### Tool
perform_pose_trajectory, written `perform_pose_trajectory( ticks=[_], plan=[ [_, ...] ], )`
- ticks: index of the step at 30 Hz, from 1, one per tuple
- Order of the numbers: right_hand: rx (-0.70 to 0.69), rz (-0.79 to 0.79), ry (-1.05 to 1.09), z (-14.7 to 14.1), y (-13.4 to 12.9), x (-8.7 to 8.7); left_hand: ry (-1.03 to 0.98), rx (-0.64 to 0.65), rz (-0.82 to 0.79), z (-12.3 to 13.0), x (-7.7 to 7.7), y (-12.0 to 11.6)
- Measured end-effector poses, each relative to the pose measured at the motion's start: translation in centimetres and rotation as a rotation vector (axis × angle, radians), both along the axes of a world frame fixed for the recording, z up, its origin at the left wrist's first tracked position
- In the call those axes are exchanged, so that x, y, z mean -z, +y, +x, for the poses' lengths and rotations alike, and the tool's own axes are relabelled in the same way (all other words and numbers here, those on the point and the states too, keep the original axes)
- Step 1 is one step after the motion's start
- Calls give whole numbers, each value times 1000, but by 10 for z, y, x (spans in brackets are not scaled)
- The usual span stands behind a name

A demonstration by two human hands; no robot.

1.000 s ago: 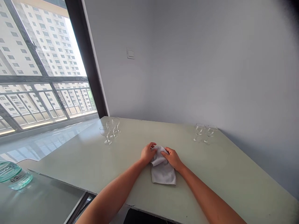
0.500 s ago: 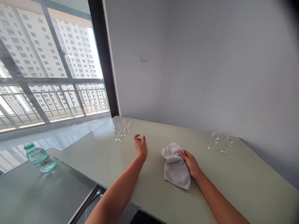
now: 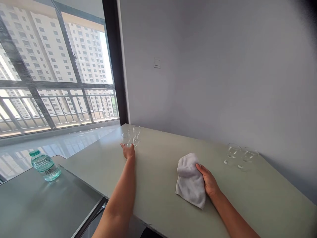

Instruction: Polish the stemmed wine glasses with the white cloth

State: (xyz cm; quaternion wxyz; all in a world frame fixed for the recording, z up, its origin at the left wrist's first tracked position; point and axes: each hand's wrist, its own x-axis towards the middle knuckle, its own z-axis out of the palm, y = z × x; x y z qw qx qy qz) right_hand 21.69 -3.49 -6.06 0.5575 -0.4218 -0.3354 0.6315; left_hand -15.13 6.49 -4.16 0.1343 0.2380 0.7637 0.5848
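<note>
My left hand (image 3: 128, 152) reaches over the table to the nearest of three clear stemmed glasses (image 3: 125, 138) at the far left. Its thumb and fingers are apart around the lower part of that glass; whether they touch it I cannot tell. Close behind stand the other two, a middle glass (image 3: 130, 133) and a rear glass (image 3: 137, 132). My right hand (image 3: 210, 180) is closed on the right edge of a white cloth (image 3: 190, 181), which hangs bunched at the top and spread lower down.
Two more stemmed glasses, one (image 3: 234, 152) beside another (image 3: 249, 155), stand at the table's (image 3: 158, 185) right, near the wall. A water bottle (image 3: 47, 166) with a green cap is on a lower glass-topped surface (image 3: 32, 205) at left. Windows lie beyond.
My left hand has moved forward and left, from beside the glasses to the nearest one. My right hand still holds the cloth, now tilted up more. The view has shifted slightly.
</note>
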Motion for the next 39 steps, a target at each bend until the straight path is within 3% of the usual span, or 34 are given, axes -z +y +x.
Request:
perform_pose_trajectory(
  ticks=[7,12,18,21,23,27,33,36,39],
  plan=[
    [20,17,-44,-4,0,-3,81,82,-40,4,-3,-1],
    [38,22,-21,-9,-6,-9,155,210,-11,42,-12,-7],
    [449,216,-142,-11,-1,-40,464,587,54,118,-14,-32],
    [526,376,-258,-22,0,-61,620,732,10,146,-8,-46],
    [401,429,-391,-36,-1,-68,654,793,-9,156,-5,-53],
    [-35,496,-639,-67,-5,-62,659,882,-46,161,-5,-60],
    [-23,652,-1022,-70,2,-46,803,965,-37,158,-9,-61],
    [-154,608,-965,-60,2,-46,855,1029,-17,158,-11,-64],
    [-432,435,-760,-51,1,-45,908,1064,-10,158,-14,-66]
  ],
)
